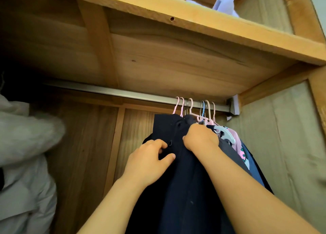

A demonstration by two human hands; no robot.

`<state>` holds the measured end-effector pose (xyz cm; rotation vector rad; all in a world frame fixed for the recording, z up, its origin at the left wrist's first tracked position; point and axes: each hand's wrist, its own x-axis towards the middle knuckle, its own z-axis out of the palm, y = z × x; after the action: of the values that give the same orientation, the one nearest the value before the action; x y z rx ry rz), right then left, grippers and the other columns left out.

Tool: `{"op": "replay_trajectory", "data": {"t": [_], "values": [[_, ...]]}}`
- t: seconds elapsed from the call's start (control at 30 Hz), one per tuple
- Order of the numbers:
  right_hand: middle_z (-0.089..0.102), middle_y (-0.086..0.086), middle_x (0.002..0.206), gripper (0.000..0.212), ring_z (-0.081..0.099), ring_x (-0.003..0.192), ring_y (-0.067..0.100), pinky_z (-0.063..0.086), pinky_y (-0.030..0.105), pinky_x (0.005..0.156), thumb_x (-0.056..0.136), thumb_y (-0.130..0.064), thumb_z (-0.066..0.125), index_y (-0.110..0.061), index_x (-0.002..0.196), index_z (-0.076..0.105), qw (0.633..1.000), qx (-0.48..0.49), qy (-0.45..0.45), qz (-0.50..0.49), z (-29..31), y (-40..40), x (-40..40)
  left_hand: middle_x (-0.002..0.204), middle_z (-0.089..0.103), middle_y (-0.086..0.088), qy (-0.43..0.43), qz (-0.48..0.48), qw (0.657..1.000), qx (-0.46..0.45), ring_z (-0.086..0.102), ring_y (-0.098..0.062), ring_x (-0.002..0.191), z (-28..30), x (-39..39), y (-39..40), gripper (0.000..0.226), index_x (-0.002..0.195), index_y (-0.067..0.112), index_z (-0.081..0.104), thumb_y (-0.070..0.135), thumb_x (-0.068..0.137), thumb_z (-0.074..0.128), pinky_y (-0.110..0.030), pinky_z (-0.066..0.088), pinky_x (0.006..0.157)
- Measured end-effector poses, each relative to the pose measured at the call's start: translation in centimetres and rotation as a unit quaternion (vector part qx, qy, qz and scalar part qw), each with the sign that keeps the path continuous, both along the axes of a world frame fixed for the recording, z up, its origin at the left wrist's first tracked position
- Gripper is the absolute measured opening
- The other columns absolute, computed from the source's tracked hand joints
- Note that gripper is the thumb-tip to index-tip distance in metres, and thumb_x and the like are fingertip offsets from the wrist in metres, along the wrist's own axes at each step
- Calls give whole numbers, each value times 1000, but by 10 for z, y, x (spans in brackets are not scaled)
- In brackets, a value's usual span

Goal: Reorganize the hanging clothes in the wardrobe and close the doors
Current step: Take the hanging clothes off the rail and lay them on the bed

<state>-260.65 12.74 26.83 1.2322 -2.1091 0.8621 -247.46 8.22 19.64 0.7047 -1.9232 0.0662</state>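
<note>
A dark navy garment hangs from the metal rail at the right end of the wardrobe. My left hand pinches its fabric beside a small zipper. My right hand grips the shoulder of the same garment just below the hooks. Several pink hangers and one blue one are bunched on the rail above. Behind my right hand hang a pink patterned piece and a blue one.
A white puffy coat fills the left side, blurred. A wooden shelf runs overhead with a pale lilac soft item on it. The rail between the coat and the bunched hangers is bare. The wardrobe's right wall is close.
</note>
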Motion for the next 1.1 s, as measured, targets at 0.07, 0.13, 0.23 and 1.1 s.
{"op": "replay_trajectory", "data": {"t": [0.07,0.13,0.23,1.1], "values": [[61,9,112,21,59,101,29,39,29,67,91,-19,52,-12,111,55,999,-32,-18,9,-6,-1,-15,105,54,14,-9,7,1000,0,54,-5,91,1,-3,-2,39,121,31,53,51,87,55,-27,50,82],[60,10,105,13,56,91,30,36,29,67,89,-18,51,-14,101,55,995,-74,-58,40,-10,-1,-27,105,54,14,-21,17,1000,1,55,-6,91,2,-5,-5,40,121,31,53,52,87,54,-27,49,80],[49,5,87,6,44,78,26,34,29,67,88,-20,53,-15,90,50,985,-122,-96,74,-8,-2,-35,105,54,14,-29,29,999,8,55,-7,91,3,-4,-8,41,121,32,52,53,86,53,-28,49,81],[53,3,71,26,49,77,27,33,30,65,87,-30,58,-14,69,49,967,-223,-62,111,-30,69,-5,123,53,7,49,53,997,0,56,-13,102,-6,51,19,46,126,29,52,54,87,53,-30,47,82]]}}
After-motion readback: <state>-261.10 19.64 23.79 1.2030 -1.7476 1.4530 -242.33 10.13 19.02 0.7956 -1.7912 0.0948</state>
